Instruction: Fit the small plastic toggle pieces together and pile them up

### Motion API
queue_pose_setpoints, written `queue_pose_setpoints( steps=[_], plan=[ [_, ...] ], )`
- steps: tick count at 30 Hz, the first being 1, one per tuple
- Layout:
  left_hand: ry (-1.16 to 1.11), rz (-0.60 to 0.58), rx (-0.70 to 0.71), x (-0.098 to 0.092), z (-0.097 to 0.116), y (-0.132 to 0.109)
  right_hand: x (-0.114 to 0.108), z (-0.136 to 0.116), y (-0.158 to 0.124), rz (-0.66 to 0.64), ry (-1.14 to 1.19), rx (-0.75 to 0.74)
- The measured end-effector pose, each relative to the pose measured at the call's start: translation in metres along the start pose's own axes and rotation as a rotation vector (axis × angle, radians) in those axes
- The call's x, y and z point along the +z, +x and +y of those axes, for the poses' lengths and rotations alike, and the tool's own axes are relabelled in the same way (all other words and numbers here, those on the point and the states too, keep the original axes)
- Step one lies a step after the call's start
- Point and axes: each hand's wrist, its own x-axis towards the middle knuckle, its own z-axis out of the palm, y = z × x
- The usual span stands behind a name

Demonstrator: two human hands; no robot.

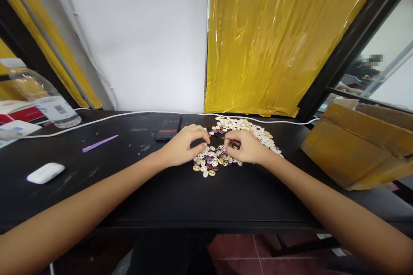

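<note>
Small oval two-holed pieces that look like buttons lie in a near heap [206, 165] of white, yellow, purple and brown between and below my hands. A larger, mostly white spread of them [258, 132] reaches behind and to the right of my right hand. My left hand [185, 145] is at the left edge of the near heap, its thumb and fingertips curled close together; what they hold, if anything, is too small to make out. Over the heap's right side, my right hand [243, 146] is closed in a pinch. A thin, dark, pointed tool [223, 138] sticks out leftward from its fingers.
A dark phone [167, 129] lies behind my left hand. Farther left are a purple strip [100, 143], a white earphone case [45, 173] and a plastic bottle [58, 105]. A cardboard box [351, 146] stands at right. A white cable [125, 113] runs along the back.
</note>
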Motion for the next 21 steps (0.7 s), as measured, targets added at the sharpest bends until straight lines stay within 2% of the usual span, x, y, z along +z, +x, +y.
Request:
queue_pose_setpoints(
  steps=[4,8,14,17,21],
  plan=[
    [0.228,0.001,-0.081,-0.010,-0.019,-0.001,-0.004,0.011,0.000,0.021,-0.098,0.102],
    [0.375,-0.066,-0.158,-0.011,-0.035,-0.002,0.002,0.015,0.002,0.058,-0.078,0.126],
    [0.485,-0.108,-0.119,-0.004,-0.032,0.002,0.007,0.017,0.002,0.053,-0.069,0.138],
    [0.356,-0.061,-0.160,0.000,-0.025,0.002,0.007,0.015,0.002,0.078,-0.053,0.119],
    [-0.102,0.077,-0.273,0.007,-0.011,0.001,0.010,0.007,0.001,0.069,0.031,0.086]
  ],
)
